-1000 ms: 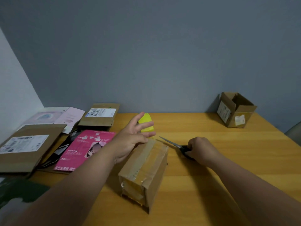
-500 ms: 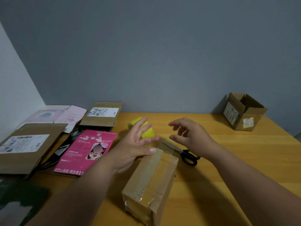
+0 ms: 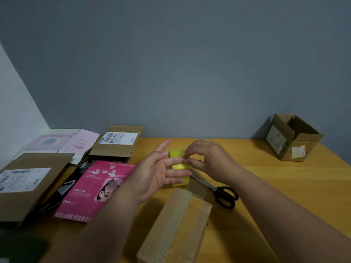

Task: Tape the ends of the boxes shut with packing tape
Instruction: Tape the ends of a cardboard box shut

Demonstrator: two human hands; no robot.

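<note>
My left hand holds a yellow roll of packing tape above the wooden table, its fingers lying across the roll. My right hand pinches at the roll's edge with thumb and fingertips, close to my left index finger. Just below my hands a brown cardboard box lies lengthwise toward me, with a strip of tape running along its top. Its near end is cut off by the frame's bottom edge.
Black-handled scissors lie on the table right of the box. An open cardboard box stands at the back right. At the left lie a pink carton and flattened labelled cartons.
My right hand let go of the scissors, left them on the table and rose to the tape roll. My left hand lifted the roll slightly off the box.
</note>
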